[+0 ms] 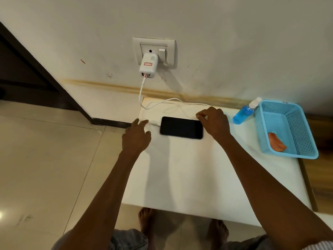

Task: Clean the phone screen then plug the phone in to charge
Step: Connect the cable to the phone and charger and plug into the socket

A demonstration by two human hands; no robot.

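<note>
— Black glass, that smartphone (181, 127), lying flat on the white table (189, 170) with its long axis running left to right.

— Is it plugged in?

— The white cable's plug (153, 123) sits at the phone's left short end, touching it; whether it is fully seated I cannot tell. The cable (162, 103) loops back to the white charger (148, 66) in the wall socket (155, 51).

— And the hands?

— The left hand (136, 137) hovers just left of the plug, fingers loosely spread, holding nothing. The right hand (213, 121) rests at the phone's far right corner, fingers curled narrow, seemingly steadying it; nothing is pinched that I can see.

— So which hand would push?

— The left, I'd judge; it is nearer the plug, and the push runs rightward along the phone's length against the right hand.

— Room?

— The table's left edge is close beside the left hand. The blue basket (288, 112) with the orange cloth (276, 144) and the spray bottle (246, 110) stand well apart on the right.
</note>
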